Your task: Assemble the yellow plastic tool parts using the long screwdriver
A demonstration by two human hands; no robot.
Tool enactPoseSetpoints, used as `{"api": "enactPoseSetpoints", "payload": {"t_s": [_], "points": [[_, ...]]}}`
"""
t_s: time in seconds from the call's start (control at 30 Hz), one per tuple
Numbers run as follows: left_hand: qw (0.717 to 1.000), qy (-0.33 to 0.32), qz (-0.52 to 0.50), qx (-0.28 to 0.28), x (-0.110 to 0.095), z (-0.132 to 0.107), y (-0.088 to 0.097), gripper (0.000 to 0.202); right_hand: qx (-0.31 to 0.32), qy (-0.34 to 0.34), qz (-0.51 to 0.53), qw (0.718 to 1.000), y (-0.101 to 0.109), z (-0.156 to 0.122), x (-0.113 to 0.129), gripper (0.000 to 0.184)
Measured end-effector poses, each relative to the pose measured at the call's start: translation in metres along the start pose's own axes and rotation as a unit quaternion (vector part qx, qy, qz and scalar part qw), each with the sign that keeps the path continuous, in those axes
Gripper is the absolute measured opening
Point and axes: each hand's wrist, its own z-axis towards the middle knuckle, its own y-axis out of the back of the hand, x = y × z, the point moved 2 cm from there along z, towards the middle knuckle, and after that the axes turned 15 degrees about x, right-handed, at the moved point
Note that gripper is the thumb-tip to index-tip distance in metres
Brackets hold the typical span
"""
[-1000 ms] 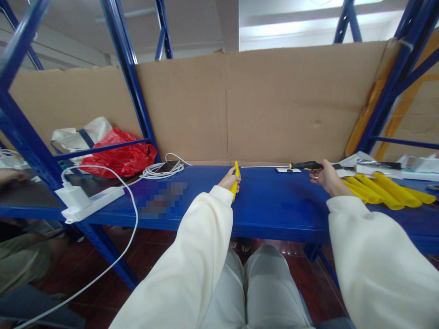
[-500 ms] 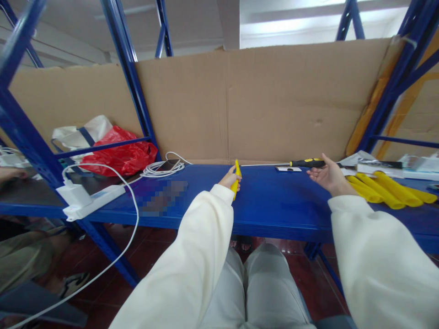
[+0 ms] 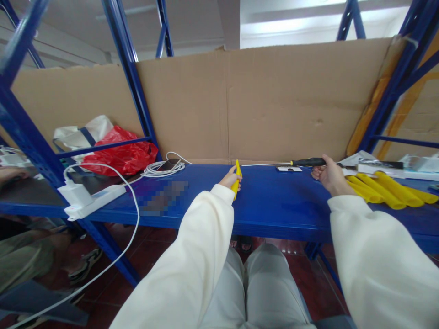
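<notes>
My left hand (image 3: 230, 179) is closed around a slim yellow piece (image 3: 236, 183), held upright above the blue shelf; its exact kind is hard to tell. From the right, the long thin shaft of a screwdriver (image 3: 306, 162) reaches to the yellow piece, and its tip ends at or behind it. My right hand (image 3: 329, 176) grips the end of the screwdriver's black handle with curled fingers. Below the handle lies a small white flat item (image 3: 288, 169). Close by my right wrist, several yellow tube-like pieces (image 3: 391, 189) lie side by side.
A white power strip (image 3: 99, 201) with a plugged-in charger and trailing cable sits at the left. Coiled white cable (image 3: 159, 169) and a red plastic bag (image 3: 118, 151) are behind it. Cardboard (image 3: 274, 100) walls the back, between blue posts. Another person's arm (image 3: 13, 173) shows far left.
My right hand's fingers have curled in around the screwdriver's handle end. The handle has turned, so its yellow patches no longer show. My left hand stays in place.
</notes>
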Motion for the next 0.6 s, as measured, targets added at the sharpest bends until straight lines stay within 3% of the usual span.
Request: {"api": "enactPoseSetpoints", "payload": {"t_s": [0.3,0.6], "points": [[1.0,-0.01,-0.008,-0.008,0.002,0.0,0.0,0.091,0.018,-0.025,0.092,0.995,0.002,-0.003,0.005,0.037],[1.0,-0.009,-0.011,-0.016,0.001,0.0,0.0,0.093,0.034,0.018,0.023,0.999,0.013,0.014,-0.009,0.033]]}}
